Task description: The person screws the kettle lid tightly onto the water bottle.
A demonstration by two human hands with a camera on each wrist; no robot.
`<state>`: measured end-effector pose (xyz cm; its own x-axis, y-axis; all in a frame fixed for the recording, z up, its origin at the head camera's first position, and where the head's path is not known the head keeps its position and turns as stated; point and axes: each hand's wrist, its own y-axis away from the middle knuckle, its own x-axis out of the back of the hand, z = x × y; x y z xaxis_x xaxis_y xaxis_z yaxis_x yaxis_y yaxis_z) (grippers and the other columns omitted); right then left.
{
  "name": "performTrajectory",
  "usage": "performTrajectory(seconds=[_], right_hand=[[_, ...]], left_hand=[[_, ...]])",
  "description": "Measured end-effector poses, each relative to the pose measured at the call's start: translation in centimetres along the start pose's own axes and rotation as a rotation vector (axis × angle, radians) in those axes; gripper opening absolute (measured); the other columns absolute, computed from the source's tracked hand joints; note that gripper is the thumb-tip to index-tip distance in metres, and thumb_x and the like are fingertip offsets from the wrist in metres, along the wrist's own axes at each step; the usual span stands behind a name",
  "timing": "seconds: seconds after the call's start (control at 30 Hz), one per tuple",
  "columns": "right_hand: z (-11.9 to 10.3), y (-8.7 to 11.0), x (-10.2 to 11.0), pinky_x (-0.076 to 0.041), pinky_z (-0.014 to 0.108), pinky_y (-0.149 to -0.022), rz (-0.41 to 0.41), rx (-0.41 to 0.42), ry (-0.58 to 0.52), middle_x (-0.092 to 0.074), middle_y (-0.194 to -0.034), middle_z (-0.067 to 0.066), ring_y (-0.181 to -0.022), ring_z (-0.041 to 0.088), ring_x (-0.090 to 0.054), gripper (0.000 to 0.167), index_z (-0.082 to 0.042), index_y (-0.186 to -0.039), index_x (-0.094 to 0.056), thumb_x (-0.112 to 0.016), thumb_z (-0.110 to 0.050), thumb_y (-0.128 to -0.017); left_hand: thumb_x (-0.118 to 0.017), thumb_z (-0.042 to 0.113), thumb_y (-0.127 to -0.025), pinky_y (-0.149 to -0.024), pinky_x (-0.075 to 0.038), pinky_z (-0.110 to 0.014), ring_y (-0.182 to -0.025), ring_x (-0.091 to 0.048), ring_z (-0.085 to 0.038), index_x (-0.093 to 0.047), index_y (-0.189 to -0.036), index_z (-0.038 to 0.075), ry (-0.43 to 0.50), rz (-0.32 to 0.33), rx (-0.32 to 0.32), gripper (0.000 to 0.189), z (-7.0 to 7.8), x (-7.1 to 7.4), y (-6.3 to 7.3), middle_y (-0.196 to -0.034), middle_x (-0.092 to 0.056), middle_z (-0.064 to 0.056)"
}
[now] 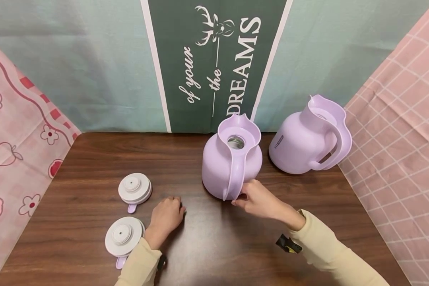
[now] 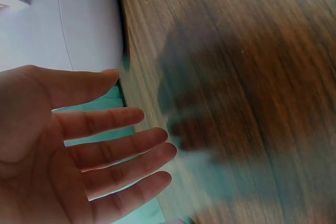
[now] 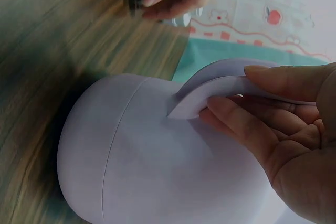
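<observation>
A lilac thermos jug [image 1: 214,167] with its mouth uncovered stands upright on the table. My right hand [image 1: 259,200] holds the lower part of its handle [image 1: 237,174]; in the right wrist view the thumb and fingers pinch the handle [image 3: 210,93] near where it joins the body. My left hand [image 1: 167,216] is just above or on the tabletop, left of the jug, holding nothing. The left wrist view shows its fingers [image 2: 126,148] spread and nearly straight. Closest to it are two round white lids with lilac tabs, the upper lid [image 1: 139,194] and the lower lid [image 1: 115,244].
Another lilac thermos jug [image 1: 293,143] stands at the back right, its handle towards the right. The dark wood table [image 1: 99,155] meets a green cloth backdrop [image 1: 121,79] at the back. Patterned pink cloths hang at the left [image 1: 21,139] and right [image 1: 393,139].
</observation>
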<state>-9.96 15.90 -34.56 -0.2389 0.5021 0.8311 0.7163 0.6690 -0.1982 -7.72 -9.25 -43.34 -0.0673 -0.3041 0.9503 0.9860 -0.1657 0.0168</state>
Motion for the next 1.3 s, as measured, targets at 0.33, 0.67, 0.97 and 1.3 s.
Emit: performTrajectory(seconds=[0.33,0.67,0.97,1.3], right_hand=[[-1.1,0.1,-0.5,-0.046,0.024,-0.061,-0.024,0.043,-0.025,-0.06,-0.069,-0.007,-0.066,0.006,-0.053,0.011,-0.009,-0.074,-0.065,-0.068,0.002,-0.071],[-1.6,-0.1,-0.5,-0.047,0.023,-0.063,-0.059,0.016,-0.033,-0.063,-0.069,-0.006,-0.067,0.007,-0.056,0.009,-0.007,-0.075,-0.068,-0.073,-0.001,-0.07],[-1.8,-0.4,-0.4,-0.047,0.024,-0.063,-0.075,0.009,-0.032,-0.063,-0.07,-0.006,-0.068,0.007,-0.056,0.01,-0.007,-0.076,-0.069,-0.074,-0.002,-0.069],[-1.8,-0.4,-0.5,-0.048,0.026,-0.067,-0.076,0.008,-0.014,-0.064,-0.074,-0.005,-0.072,0.009,-0.058,0.011,-0.007,-0.077,-0.069,-0.074,-0.002,-0.069]], left_hand=[[-0.066,0.018,-0.081,-0.061,-0.047,-0.047,-0.074,-0.059,-0.038,-0.062,-0.082,0.0,-0.011,-0.012,0.007,0.018,0.0,0.3,-0.2,-0.079,-0.059,-0.016],[-0.067,0.017,-0.079,-0.061,-0.047,-0.046,-0.073,-0.06,-0.036,-0.061,-0.08,0.0,-0.036,0.036,-0.009,0.019,0.2,1.2,-0.5,-0.077,-0.06,-0.016],[-0.067,0.018,-0.079,-0.062,-0.048,-0.046,-0.074,-0.06,-0.035,-0.062,-0.083,-0.002,-0.064,0.056,-0.01,0.02,0.3,2.5,-0.4,-0.079,-0.061,-0.017],[-0.068,0.018,-0.079,-0.063,-0.047,-0.048,-0.078,-0.059,-0.039,-0.062,-0.089,-0.004,-0.08,0.105,0.012,0.025,-0.4,6.5,0.1,-0.082,-0.06,-0.02]])
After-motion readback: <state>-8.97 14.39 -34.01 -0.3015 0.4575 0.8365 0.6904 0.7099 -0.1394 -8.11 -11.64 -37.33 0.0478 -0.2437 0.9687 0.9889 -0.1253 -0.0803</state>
